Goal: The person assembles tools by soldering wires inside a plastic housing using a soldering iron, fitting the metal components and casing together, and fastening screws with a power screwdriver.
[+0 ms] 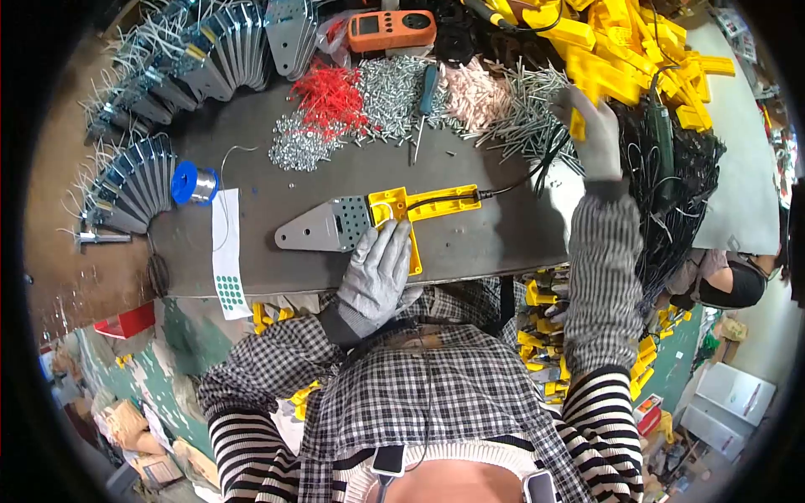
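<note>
My left hand (373,277), in a grey glove, lies with its fingers stretched flat over an open yellow plastic housing half (413,256) and hides part of it. A perforated grey metal plate (327,228) juts left from the housing. Inside run a white wire and a black power cord (432,199), which leaves through the yellow handle (453,204) to the right. My right hand (599,138), also gloved and slightly blurred, is closed on a yellow plastic housing half (579,121) at the lower edge of the yellow heap (616,59).
Along the back lie red sleeves (329,96), screws (390,96), pale pink pieces (471,94), a screwdriver (428,92) and an orange meter (392,30). Metal plates (138,184) and a solder spool (194,184) stand left. Black cords (662,193) pile right; a person (729,281) sits beyond.
</note>
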### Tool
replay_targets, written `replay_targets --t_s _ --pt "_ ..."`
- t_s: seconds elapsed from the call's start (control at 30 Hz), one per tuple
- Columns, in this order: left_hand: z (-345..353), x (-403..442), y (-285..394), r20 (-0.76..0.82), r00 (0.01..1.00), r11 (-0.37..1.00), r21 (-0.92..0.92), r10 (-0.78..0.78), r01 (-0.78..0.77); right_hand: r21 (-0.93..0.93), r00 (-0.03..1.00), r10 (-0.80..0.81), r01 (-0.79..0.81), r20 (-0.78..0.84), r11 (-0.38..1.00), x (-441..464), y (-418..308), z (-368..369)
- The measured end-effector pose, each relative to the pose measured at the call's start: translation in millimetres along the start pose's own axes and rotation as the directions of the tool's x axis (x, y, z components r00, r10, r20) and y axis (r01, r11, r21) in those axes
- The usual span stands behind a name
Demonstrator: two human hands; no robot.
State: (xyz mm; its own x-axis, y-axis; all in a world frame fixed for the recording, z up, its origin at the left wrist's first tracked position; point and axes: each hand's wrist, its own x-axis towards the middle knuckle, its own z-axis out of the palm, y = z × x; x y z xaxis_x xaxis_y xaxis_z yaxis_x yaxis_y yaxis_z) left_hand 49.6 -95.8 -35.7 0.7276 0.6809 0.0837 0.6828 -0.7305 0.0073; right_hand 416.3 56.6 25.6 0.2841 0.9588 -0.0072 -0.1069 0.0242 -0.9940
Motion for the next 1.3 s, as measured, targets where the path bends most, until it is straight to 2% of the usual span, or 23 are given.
replay_targets --t_s 0.07,0.13,0.17,0.2,0.27,0.3,0.33,0.43,0.47,0.53,0.57,0.6,0.7,0.77,0.87,0.9,0.93,0.97,1.0,1.07,1.13,1.2,1.3 --pt "2.2 0.0 -0.7 0.029 1.0 1.0 -0.001 -0.007 0.007 -0.067 0.954 -0.258 0.251 -0.155 0.966 -35.5 -0.6 12.7" --pt "1.4 -0.8 -0.7 0.053 0.999 0.999 0.037 0.011 -0.013 0.318 0.953 -0.224 0.281 -0.203 0.906 -49.9 -16.8 24.7" --pt "-1.4 -0.9 -0.5 0.078 0.997 1.0 0.01 -0.004 0.003 0.376 0.95 -0.287 0.313 -0.125 0.872 -50.5 -20.9 16.6" --pt "-3.3 -0.9 -0.1 0.082 0.997 1.0 0.007 -0.006 0.006 0.638 0.833 -0.438 0.141 0.337 0.757 -37.0 -24.1 3.1" --pt "-5.8 -0.3 0.1 0.074 0.997 0.999 0.038 -0.007 0.004 0.342 0.957 -0.255 0.195 0.139 0.919 -71.7 -24.1 25.0" --pt "-4.1 1.1 0.0 0.091 0.996 1.0 -0.006 -0.014 0.015 0.378 0.967 -0.218 0.155 0.129 0.913 -90.1 -30.6 51.8" --pt "-2.1 2.1 -0.5 0.089 0.996 1.0 -0.008 -0.021 0.021 0.416 0.968 -0.209 0.133 0.142 0.899 -94.9 -24.3 56.4" --pt "0.2 -1.2 -1.8 0.007 1.0 0.998 -0.063 -0.026 0.026 0.196 0.948 -0.117 0.059 0.295 0.979 -111.4 -6.2 60.7" --pt "-0.1 -0.9 -2.0 0.009 1.0 0.997 -0.065 -0.028 0.029 0.056 0.958 -0.109 0.097 0.265 0.994 -113.9 7.8 64.0" --pt "-0.1 0.8 -2.2 -0.029 0.999 0.991 -0.129 -0.027 0.023 -0.159 0.845 -0.228 0.341 0.483 0.926 -98.8 26.0 61.1" --pt "0.1 1.1 -1.9 -0.028 0.999 0.991 -0.132 -0.032 0.028 -0.157 0.951 -0.116 0.166 0.287 0.974 -106.0 34.0 73.9" --pt "0.3 1.0 -1.7 -0.042 0.999 0.99 -0.141 -0.031 0.025 -0.234 0.893 -0.233 0.339 0.384 0.911 -110.1 31.2 76.0" --pt "0.2 0.2 -1.9 -0.054 0.998 0.989 -0.148 -0.029 0.021 -0.152 0.824 -0.217 0.341 0.524 0.928 -115.7 1.3 85.8" --pt "-0.7 1.7 -1.6 -0.056 0.998 0.989 -0.149 -0.029 0.02 -0.156 0.844 0.111 -0.032 0.524 0.987 -118.3 -11.7 85.5" --pt "2.7 -2.6 -3.1 -0.041 0.998 0.983 -0.18 -0.05 0.042 0.059 0.915 0.194 -0.229 0.354 0.972 -124.9 28.5 88.5" --pt "9.4 -9.8 -7.6 -0.146 0.987 0.941 -0.338 -0.071 0.018 -0.079 0.885 0.168 -0.149 0.434 0.986 -126.2 33.6 97.0" --pt "13.5 -17.7 -13.3 -0.242 0.964 0.875 -0.483 -0.113 -0.019 -0.429 0.821 0.035 0.261 0.57 0.865 -127.3 46.8 97.9" --pt "-13.6 -19.6 -31.1 -0.524 0.841 0.905 -0.41 -0.132 -0.114 -0.563 0.757 -0.056 0.53 0.651 0.634 -129.4 50.1 108.7" --pt "-19.7 -24.7 -35.1 -0.594 0.711 0.832 -0.554 -0.377 -0.022 -0.616 0.672 -0.11 0.722 0.732 0.314 -134.6 52.6 122.8" --pt "-58.2 0.9 -52.8 -0.593 0.782 0.887 -0.445 -0.191 -0.122 -0.659 0.709 -0.145 0.699 0.69 0.278 -144.1 52.6 131.3" --pt "-63.1 21.5 -36.0 -0.286 0.958 0.961 -0.267 -0.007 -0.073 -0.57 0.644 -0.191 0.754 0.741 0.328 -136.4 53.1 120.6" --pt "-31.3 33.5 -35.0 -0.005 1.0 0.992 -0.125 -0.018 0.017 -0.523 0.588 -0.125 0.782 0.799 0.339 -111.6 66.0 114.1" --pt "-22.8 18.1 -31.3 0.041 0.999 0.989 -0.147 -0.014 0.02 -0.732 0.774 -0.225 0.633 0.592 0.252 -97.0 73.5 130.1"
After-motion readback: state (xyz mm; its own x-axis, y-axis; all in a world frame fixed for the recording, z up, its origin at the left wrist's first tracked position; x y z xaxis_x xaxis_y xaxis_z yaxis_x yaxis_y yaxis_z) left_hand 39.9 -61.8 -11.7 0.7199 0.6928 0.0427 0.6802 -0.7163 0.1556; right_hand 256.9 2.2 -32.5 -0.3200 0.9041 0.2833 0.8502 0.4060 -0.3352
